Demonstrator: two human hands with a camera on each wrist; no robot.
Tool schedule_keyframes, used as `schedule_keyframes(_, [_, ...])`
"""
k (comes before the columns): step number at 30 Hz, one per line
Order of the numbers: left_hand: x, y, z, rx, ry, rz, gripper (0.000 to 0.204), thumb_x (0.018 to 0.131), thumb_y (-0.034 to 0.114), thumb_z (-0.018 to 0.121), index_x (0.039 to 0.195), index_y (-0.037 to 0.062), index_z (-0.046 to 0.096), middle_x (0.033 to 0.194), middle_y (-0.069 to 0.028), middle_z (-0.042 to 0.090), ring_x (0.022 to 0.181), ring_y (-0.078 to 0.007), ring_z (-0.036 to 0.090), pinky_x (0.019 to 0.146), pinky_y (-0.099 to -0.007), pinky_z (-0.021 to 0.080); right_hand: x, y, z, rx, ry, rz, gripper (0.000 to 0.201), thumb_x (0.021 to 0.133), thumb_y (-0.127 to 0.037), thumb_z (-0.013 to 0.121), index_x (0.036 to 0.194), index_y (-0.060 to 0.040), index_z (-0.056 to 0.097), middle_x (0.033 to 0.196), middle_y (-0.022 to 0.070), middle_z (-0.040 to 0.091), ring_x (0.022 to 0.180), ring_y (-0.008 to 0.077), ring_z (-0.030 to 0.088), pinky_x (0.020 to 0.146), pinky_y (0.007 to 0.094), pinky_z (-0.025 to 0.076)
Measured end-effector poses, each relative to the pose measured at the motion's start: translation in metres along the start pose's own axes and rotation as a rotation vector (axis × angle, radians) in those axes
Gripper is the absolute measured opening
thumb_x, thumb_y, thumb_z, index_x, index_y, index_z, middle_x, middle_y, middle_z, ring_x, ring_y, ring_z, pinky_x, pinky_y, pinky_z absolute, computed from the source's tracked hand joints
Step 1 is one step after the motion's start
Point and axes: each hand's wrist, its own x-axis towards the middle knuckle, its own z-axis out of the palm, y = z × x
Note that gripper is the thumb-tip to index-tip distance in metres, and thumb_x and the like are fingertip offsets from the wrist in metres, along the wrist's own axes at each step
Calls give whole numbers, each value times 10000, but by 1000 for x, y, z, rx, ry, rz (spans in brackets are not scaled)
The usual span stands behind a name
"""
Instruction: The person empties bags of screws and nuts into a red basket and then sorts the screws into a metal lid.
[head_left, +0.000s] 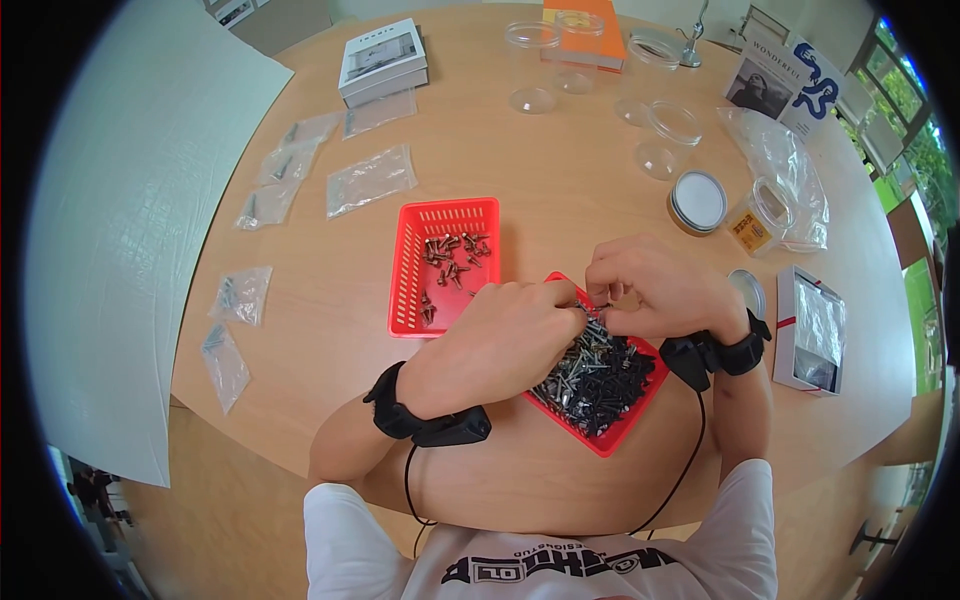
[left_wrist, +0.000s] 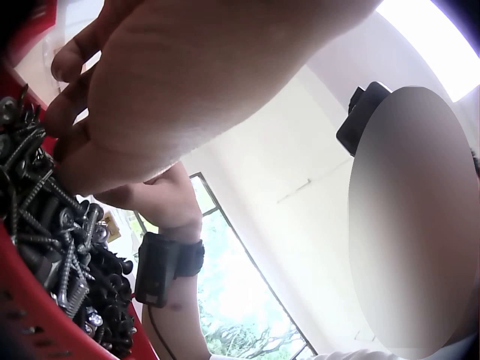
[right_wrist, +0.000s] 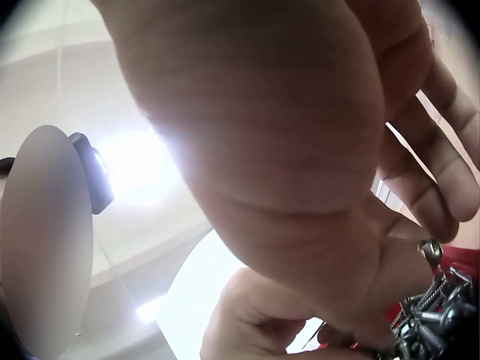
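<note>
A red basket (head_left: 606,446) at the table's near side holds a heap of mixed silver and black screws (head_left: 597,385). My left hand (head_left: 505,335) reaches over its left edge, fingers bent and tips down at the screws; I cannot tell whether it grips one. Over the far end of the same basket, my right hand (head_left: 665,290) pinches a brownish screw (right_wrist: 430,252) between thumb and fingers, its round head showing in the right wrist view. Both hands' fingertips are close together. Beside them on the left, a second red basket (head_left: 408,270) holds several bronze-coloured screws (head_left: 452,262).
Small clear bags (head_left: 370,180) of screws lie across the left side. Clear jars (head_left: 675,125), a round tin (head_left: 697,202), a labelled jar (head_left: 757,222) and an open box (head_left: 808,335) stand right and back. Books (head_left: 383,62) lie at the back. Cables (head_left: 672,485) hang from both wrist cameras.
</note>
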Motion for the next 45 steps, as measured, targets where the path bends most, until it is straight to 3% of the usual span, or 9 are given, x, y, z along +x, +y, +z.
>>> schedule_keyframes(5, [-20, -9, -53, -30, 188, -47, 101, 809, 79, 709, 895, 25, 699, 867, -95, 627, 770, -294, 631, 681, -381, 519, 2, -16, -5, 32, 119, 61, 164, 761, -102, 676, 806, -1, 555, 732, 95, 555, 682, 220, 578, 649, 328, 481])
schedule_keyframes(8, [-37, -21, -80, 45, 283, -148, 95, 812, 64, 696, 889, 9, 685, 848, -115, 637, 779, -291, 616, 696, -368, 505, 7, -26, -4, 98, 182, 27, 145, 791, -103, 663, 830, -6, 564, 732, 112, 585, 647, 251, 581, 599, 340, 474])
schedule_keyframes(17, [-51, -55, -93, 84, 202, -334, 107, 841, 73, 675, 917, -2, 669, 864, -159, 662, 819, -336, 624, 728, -418, 501, 53, -56, -11, 103, 184, -110, 120, 849, -86, 637, 883, 11, 576, 737, 97, 590, 666, 210, 596, 633, 317, 502])
schedule_keyframes(23, [-53, -70, -91, 65, 216, -295, 121, 861, 90, 669, 942, 1, 672, 891, -156, 687, 828, -322, 642, 731, -404, 516, 85, -57, -13, 38, 136, -94, 145, 865, -114, 651, 911, 15, 604, 761, 107, 624, 681, 212, 615, 639, 318, 508])
schedule_keyframes(26, [-55, -71, -91, 95, 280, -300, 118, 858, 95, 678, 943, 13, 680, 891, -153, 690, 813, -318, 642, 710, -406, 513, 94, -55, -11, 23, 215, -97, 143, 895, -123, 674, 965, -4, 636, 793, 47, 640, 708, 125, 608, 665, 275, 498])
schedule_keyframes(29, [-56, -56, -100, 68, 257, -332, 123, 862, 102, 657, 923, -5, 666, 914, -180, 685, 924, -372, 640, 796, -443, 511, 82, -62, -15, 64, 278, -85, 150, 896, -112, 685, 1000, -8, 658, 827, 48, 658, 720, 128, 616, 668, 276, 500])
schedule_keyframes(35, [-46, -34, -82, 116, 217, -99, 132, 860, 133, 689, 938, 28, 676, 895, -122, 667, 823, -309, 640, 708, -418, 510, 31, -58, -26, 25, 275, -81, 154, 889, -119, 677, 1001, -14, 664, 825, 104, 661, 727, 210, 635, 662, 317, 518])
schedule_keyframes(42, [-22, 4, -39, -14, -188, 65, 161, 859, 143, 679, 990, 50, 692, 928, -97, 643, 857, -297, 657, 727, -406, 538, -16, -38, -11, -80, -32, -8, 181, 824, -80, 737, 995, -33, 705, 886, 103, 656, 819, 285, 648, 709, 371, 517])
schedule_keyframes(45, [-20, 3, -30, 12, -127, 97, 183, 862, 155, 691, 1018, 59, 686, 953, -91, 635, 850, -296, 656, 716, -409, 536, -17, -33, -9, -119, -108, 6, 184, 810, -96, 750, 980, -37, 709, 890, 108, 661, 820, 294, 646, 726, 385, 512])
